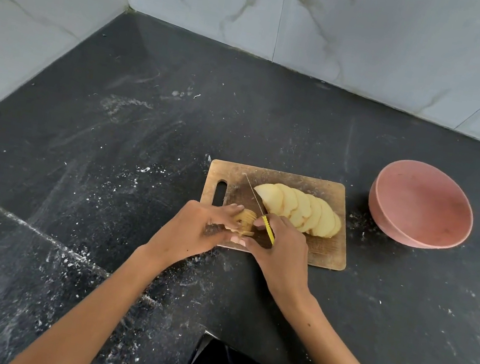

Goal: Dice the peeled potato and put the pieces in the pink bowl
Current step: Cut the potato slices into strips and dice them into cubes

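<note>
Nearest us, the left hand (206, 230) pinches a small stack of potato slices (245, 222) at the wooden cutting board's (327, 255) near edge. The right hand (282, 244) grips the yellow-handled knife (259, 207), blade angled away. Fanned potato slices (301, 210) lie just right; the pink bowl (420, 204) sits further right on the black counter (108, 158).

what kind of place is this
Most likely a home kitchen: a dark stone countertop set in a corner of marble-look wall tiles, with a wooden cutting board holding potato slices and a pink bowl beside it.
</note>
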Tool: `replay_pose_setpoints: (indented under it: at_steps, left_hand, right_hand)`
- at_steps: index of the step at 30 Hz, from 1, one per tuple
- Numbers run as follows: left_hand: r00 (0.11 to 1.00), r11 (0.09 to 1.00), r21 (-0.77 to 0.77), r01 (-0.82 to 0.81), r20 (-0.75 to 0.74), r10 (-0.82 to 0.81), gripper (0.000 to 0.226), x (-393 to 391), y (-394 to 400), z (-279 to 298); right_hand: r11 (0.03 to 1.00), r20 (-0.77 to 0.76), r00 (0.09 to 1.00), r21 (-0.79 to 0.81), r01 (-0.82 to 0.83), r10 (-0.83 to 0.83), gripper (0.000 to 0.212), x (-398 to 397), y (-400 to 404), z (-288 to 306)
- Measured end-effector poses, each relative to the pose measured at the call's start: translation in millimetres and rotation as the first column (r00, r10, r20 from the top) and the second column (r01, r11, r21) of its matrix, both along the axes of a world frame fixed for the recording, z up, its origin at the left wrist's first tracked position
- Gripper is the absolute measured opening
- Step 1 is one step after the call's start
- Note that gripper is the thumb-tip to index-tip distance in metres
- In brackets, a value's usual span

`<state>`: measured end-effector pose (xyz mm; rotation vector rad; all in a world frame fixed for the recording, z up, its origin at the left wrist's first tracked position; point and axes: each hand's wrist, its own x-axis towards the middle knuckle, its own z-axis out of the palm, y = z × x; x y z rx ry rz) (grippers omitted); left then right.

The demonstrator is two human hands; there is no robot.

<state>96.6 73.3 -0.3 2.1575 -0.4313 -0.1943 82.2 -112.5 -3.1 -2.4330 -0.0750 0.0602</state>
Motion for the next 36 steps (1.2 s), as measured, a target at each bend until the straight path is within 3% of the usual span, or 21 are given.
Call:
replay_pose_setpoints:
  at_steps: [4, 11, 17, 21, 25, 29, 36]
  left_hand:
    - [0.998, 0.998, 0.028, 0.050, 0.040, -0.051, 0.029, -3.3, 1.7, -4.3]
    - [0.958, 0.974, 0.049, -0.221, 0.196, 0.208, 0.025, -20.3, -28.8, -17.0]
    - [0.956, 0.967, 0.067, -0.246, 0.180, 0.230, 0.024, -23.7, -34.2, -14.5]
    - [0.957, 0.973, 0.127, -0.191, 0.244, 0.156, 0.028, -20.3, -36.5, -11.6]
    - [0.958, 0.969, 0.168, -0.181, 0.252, 0.136, 0.035, -17.5, -38.3, -14.0]
    - [0.945, 0.952, 0.166, -0.257, 0.251, 0.211, 0.030, -16.2, -47.4, -14.2]
    - [0.927, 0.936, 0.177, -0.303, 0.283, 0.246, 0.032, -22.6, -54.9, -17.8]
  right_hand:
    - [0.999, 0.018, 1.000, -0.035, -0.020, 0.021, 0.028, 1.6, 1.0, 0.4]
    - [0.998, 0.017, 1.000, -0.057, 0.010, -0.009, 0.016, 10.5, -3.3, 4.4]
    - [0.989, 0.032, 0.998, -0.146, -0.040, 0.046, 0.015, 13.8, -0.8, 8.0]
    - [0.997, -0.087, 0.996, 0.071, 0.028, -0.022, 0.021, 16.2, -10.2, 14.5]
    - [0.985, -0.243, 0.969, 0.151, 0.085, -0.047, 0.020, 8.6, -18.8, 21.6]
    - [0.997, -0.246, 0.969, 0.079, 0.022, -0.002, 0.031, -3.0, -20.7, 27.5]
    - [0.985, -0.261, 0.963, -0.138, -0.103, 0.064, 0.024, -11.9, -7.8, 23.0]
